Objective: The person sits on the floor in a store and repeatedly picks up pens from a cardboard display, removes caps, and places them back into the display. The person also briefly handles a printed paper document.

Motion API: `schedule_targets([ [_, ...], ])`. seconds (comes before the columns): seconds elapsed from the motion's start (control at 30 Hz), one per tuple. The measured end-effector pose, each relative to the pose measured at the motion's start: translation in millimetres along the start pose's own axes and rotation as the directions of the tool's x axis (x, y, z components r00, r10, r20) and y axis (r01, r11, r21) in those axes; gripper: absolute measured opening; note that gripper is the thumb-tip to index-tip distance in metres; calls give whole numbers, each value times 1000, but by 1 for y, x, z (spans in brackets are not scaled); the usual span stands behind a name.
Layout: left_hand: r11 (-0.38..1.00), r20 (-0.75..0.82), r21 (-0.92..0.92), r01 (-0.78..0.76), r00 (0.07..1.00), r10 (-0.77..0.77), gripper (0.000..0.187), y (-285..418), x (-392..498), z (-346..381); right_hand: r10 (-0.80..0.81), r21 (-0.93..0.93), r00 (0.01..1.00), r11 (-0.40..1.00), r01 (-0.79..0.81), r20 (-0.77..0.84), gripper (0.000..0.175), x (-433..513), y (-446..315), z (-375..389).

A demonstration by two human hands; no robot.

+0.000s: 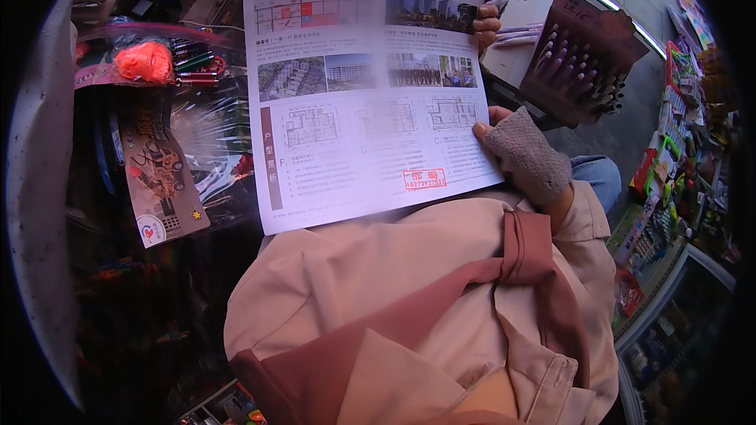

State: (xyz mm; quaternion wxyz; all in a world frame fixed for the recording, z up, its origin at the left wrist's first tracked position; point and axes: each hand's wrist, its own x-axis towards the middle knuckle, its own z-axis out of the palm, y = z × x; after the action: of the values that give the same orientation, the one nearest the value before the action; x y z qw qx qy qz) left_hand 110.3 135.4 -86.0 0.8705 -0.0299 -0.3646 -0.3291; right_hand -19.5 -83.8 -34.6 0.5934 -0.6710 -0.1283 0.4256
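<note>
A printed leaflet (pixel 378 147) with photos, floor plans, writing and a red stamp is spread over my lap. My right hand (pixel 517 144), with a grey knitted covering around palm and wrist, pinches its lower right edge, thumb on the front. Higher up, several bent fingers of what seems to be my left hand (pixel 486 20) curl around the same edge from behind. The paper hides the rest of that hand and its arm. Beneath the leaflet are my beige garment (pixel 378 283) and a reddish-brown sash (pixel 384 339) knotted at the right.
Left of the leaflet lie an orange bundle (pixel 143 63), several pens (pixel 195 65), clear plastic wrapping (pixel 215 130) and a card with a printed vehicle (pixel 162 171). A display box of pens (pixel 573 65) stands at upper right. Packed goods (pixel 655 206) and a glass-topped case (pixel 679 336) line the right.
</note>
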Motion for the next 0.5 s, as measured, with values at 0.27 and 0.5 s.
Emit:
schedule_targets([
  [0.27,967,-119,220,-131,980,160,80,37,-15,58,-21,252,1000,967,22,-9,38,11,5,3],
  [0.5,879,-297,428,-211,885,358,80,45,-24,112,-36,200,997,979,49,-70,40,12,13,-7],
])
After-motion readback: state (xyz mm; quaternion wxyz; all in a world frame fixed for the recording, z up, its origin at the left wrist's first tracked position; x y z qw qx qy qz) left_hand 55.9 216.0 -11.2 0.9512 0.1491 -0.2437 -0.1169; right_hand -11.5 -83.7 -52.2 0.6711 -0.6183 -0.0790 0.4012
